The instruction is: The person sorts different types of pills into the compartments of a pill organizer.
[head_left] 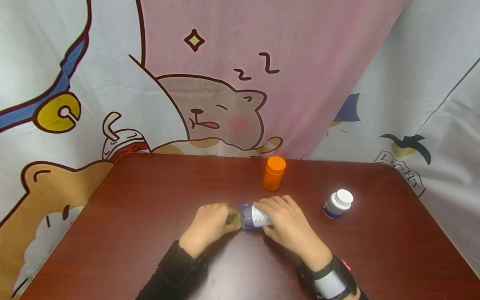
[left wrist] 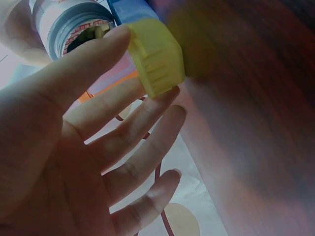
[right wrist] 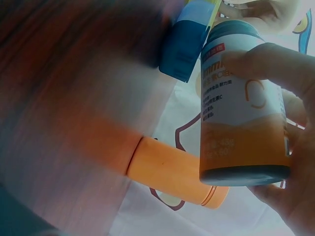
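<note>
My right hand [head_left: 286, 221] grips an uncapped supplement bottle [right wrist: 243, 108] with a white and orange label. In the head view the bottle lies tipped, its mouth to the left. A torn seal rims the mouth [left wrist: 81, 37], and something yellowish shows inside. My left hand [head_left: 211, 225] pinches the yellow end of a small translucent pill box [left wrist: 157, 59] between thumb and fingers. Blue parts of the pill box [right wrist: 184, 46] extend beside the bottle's neck. Its inside is hidden.
Behind the hands stands an orange capped bottle [head_left: 274, 174]. A white capped bottle [head_left: 338, 204] with a dark base is to the right. Both are on the brown table [head_left: 157, 187], with a printed cloth [head_left: 300, 62] hanging behind its far edge.
</note>
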Motion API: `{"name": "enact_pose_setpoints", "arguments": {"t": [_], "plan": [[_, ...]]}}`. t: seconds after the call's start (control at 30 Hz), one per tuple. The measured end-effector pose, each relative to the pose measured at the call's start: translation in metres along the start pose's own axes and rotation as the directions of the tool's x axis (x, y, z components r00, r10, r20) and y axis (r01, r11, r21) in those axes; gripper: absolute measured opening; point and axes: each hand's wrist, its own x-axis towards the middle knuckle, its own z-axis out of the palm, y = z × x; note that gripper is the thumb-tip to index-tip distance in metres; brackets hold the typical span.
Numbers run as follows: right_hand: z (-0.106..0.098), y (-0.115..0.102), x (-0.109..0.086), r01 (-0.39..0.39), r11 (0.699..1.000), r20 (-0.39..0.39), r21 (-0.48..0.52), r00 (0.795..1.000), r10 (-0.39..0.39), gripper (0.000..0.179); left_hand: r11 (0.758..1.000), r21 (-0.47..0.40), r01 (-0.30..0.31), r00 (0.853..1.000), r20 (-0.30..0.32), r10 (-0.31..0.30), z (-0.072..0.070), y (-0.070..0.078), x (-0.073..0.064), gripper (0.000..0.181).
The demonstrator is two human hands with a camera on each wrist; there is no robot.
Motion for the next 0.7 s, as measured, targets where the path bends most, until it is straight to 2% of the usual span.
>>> {"name": "enact_pose_setpoints", "arguments": {"t": [0.7], "plan": [[-0.0031,-0.0073,0.0030,0.083,0.994,-0.031,-0.076,0.996,-0.085,0.062,0.999,0.030,-0.022,1.000,-0.012,0.022,0.0007,-0.0015,0.0003,0.028]]}}
